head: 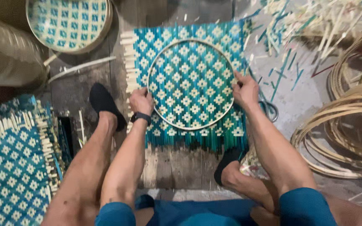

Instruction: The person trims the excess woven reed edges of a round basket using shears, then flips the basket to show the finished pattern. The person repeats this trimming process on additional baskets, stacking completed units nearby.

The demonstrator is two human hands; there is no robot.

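Head view looks down past bare knees and blue shorts to a square woven mat (189,83) of teal and pale strips, lying flat on dark floorboards (172,167) between two black-slippered feet. On the mat rests a thin bamboo hoop (156,109), roughly centred, and both hands hold it down at its rim: the left hand (141,101), with a dark wristband, curls its fingers closed over the hoop's left edge, while the right hand (245,90) pinches the right edge between thumb and fingers. By my reading the weaving itself is finished and the hoop is only placed; the mat's corners and loose strip ends outside the ring remain untrimmed, and nothing binds hoop to mat yet. Scissors (269,109) lie just right of the right hand. At near left sits another flat woven mat (9,167). Further right, coils of bamboo rims (348,125) pile on grey floor, with strip offcuts (311,21) scattered at far right. At far left stands a finished round tray (68,23).
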